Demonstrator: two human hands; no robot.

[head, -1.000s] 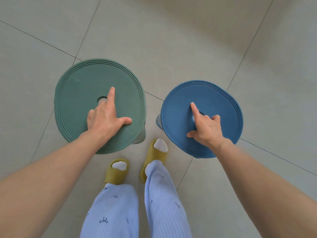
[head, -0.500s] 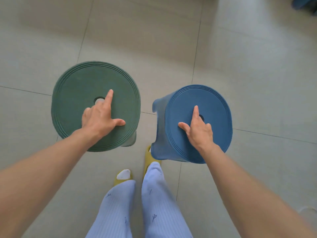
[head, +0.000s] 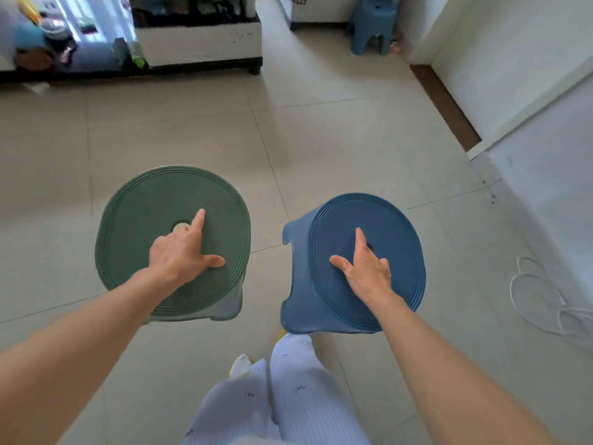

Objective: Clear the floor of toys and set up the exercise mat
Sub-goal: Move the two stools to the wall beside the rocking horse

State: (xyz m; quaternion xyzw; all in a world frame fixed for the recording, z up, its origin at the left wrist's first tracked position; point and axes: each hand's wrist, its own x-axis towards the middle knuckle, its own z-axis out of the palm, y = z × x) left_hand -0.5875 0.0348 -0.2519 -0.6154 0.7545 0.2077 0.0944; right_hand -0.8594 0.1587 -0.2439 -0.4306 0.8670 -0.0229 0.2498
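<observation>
Left hand (head: 179, 252): lies on the seat of the round green plastic stool (head: 144, 220); index finger extended past the centre hole, thumb spread to the side, remaining fingers hooked down into the hole. Holds the green stool by that hole.
Right hand (head: 364, 268): lies on the seat of the round blue plastic stool (head: 385, 226); index finger extended, thumb spread, other fingers curled at the centre hole. Holds the blue stool.
Green stool: under the left hand, seat facing the camera.
Blue stool: under the right hand, tilted, one side wall visible toward the left hand.
Spacing: the two stools are apart, beige tiled floor (head: 337, 139) between them.
Beyond the right hand: a second blue plastic stool (head: 369, 24) stands near the white wall (head: 513, 59).
Outboard of the right hand: a white cable (head: 529, 297) lies looped on the floor.
</observation>
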